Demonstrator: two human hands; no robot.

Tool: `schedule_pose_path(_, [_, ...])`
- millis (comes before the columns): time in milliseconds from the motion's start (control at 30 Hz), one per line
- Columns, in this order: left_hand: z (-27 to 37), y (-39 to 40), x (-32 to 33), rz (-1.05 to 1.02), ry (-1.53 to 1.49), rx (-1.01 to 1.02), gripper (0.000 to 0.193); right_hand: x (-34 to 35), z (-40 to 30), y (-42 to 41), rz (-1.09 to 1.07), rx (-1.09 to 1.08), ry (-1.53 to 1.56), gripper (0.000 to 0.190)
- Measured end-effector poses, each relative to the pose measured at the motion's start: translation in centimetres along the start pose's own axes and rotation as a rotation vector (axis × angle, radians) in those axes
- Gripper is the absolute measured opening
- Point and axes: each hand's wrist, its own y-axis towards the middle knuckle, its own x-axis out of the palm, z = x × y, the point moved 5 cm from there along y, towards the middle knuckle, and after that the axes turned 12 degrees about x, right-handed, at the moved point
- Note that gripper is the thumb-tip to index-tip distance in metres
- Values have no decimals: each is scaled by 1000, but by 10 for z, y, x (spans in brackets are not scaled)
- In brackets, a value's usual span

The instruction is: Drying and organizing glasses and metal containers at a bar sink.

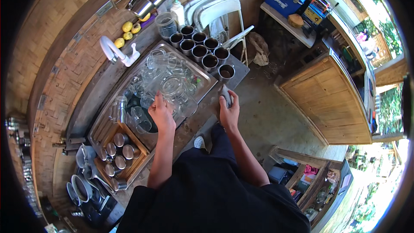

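Observation:
My left hand (162, 111) is at the front of the metal sink (205, 77), its fingers against the heap of clear glassware (171, 85); whether they grip a piece I cannot tell. A grey cloth (226, 94) is held in my right hand (229, 111), just below the nearest metal mug (226, 72). That mug holds dark liquid or is dark inside. Several more metal mugs (199, 51) stand upright in rows on the board beside the sink. Glass mugs (140, 119) lie in the basin left of my left hand.
A white faucet (119, 53) rises behind the sink. Metal cups (120, 161) stand in a wooden tray (144, 150) at the left. White folding chairs (220, 9), a soap bottle (177, 10) and a glass jar (166, 26) are behind the mugs. A wooden cabinet (326, 103) stands right.

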Motion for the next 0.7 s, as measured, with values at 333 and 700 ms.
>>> schedule_pose_path(333, [-23,-9,-25,20,51,-59,50,61,38,11,-67,-268,-900,64])
schedule_pose_path(700, [-17,0,-35,-152,347,-26,54,71,-49,-56,-716,-318,-258,78])
